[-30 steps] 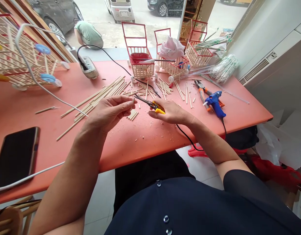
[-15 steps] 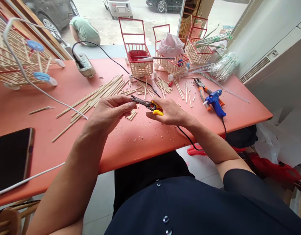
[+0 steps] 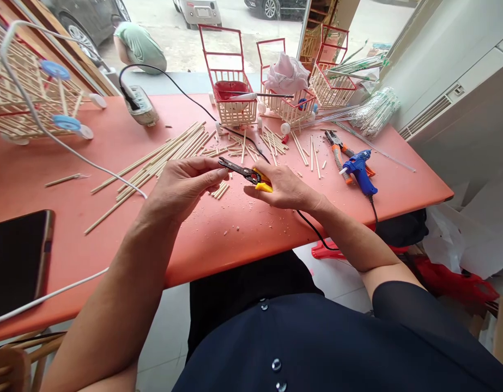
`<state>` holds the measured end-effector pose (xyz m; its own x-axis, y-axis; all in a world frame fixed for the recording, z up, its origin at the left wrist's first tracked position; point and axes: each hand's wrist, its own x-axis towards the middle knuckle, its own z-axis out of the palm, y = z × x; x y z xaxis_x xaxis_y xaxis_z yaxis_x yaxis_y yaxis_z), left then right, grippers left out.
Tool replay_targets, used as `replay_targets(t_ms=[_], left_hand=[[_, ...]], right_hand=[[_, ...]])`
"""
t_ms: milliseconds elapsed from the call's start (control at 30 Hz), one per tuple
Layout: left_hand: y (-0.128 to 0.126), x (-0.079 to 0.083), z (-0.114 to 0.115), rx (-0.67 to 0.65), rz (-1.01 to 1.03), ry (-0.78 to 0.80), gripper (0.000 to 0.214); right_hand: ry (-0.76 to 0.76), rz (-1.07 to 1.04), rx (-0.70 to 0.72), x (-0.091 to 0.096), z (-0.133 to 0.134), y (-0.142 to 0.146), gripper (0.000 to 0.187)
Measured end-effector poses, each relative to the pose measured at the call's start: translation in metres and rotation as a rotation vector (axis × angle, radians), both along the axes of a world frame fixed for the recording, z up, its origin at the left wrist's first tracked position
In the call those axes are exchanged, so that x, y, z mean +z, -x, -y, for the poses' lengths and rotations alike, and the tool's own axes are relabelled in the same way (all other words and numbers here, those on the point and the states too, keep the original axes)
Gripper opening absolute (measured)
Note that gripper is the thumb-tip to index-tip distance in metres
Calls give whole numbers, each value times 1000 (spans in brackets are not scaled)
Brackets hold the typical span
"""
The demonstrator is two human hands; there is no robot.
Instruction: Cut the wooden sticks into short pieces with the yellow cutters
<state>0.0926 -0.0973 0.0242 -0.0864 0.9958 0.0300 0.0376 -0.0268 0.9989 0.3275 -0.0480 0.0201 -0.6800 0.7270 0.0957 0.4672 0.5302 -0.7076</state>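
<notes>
My right hand [image 3: 286,188] grips yellow-handled cutters [image 3: 245,172] whose dark jaws point left over the orange table [image 3: 202,239]. My left hand [image 3: 181,185] is pinched closed just left of the jaws, fingertips meeting the blade tips; what it pinches is too small to make out. A small heap of short cut sticks [image 3: 220,190] lies on the table under the hands. Long wooden sticks [image 3: 153,160] fan out to the left behind my left hand.
Small stick-built carts [image 3: 235,92] stand at the back, a bigger one [image 3: 26,92] at far left. A blue glue gun [image 3: 359,170] and pliers [image 3: 336,146] lie right. A phone [image 3: 16,258] and white cable [image 3: 50,296] lie near left. A power strip [image 3: 140,104] sits behind.
The cutters' jaws have swung to my left fingertips and closed in; my left hand lowered slightly. A short stick seen in my left fingers a second ago no longer shows.
</notes>
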Motion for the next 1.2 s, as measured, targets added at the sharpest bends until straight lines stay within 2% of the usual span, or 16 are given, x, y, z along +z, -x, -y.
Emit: replay_targets(t_ms=[200, 467, 633, 867, 1000, 1200], left_hand=[[1, -2, 0, -24, 39, 17, 23], [12, -7, -2, -21, -22, 22, 43], [3, -4, 5, -38, -90, -100, 35], [-2, -14, 6, 78, -211, -237, 10], [-2, -18, 6, 93, -269, -242, 11], [-6, -18, 6, 119, -237, -275, 16]], right_hand=[[47, 45, -10, -1, 1, 2, 50], [91, 57, -12, -1, -3, 0, 54], [74, 59, -28, -4, -2, 1, 53], [4, 18, -39, -5, 4, 2, 48], [-42, 33, -64, -8, 6, 3, 45], [-157, 48, -93, -13, 5, 6, 48]])
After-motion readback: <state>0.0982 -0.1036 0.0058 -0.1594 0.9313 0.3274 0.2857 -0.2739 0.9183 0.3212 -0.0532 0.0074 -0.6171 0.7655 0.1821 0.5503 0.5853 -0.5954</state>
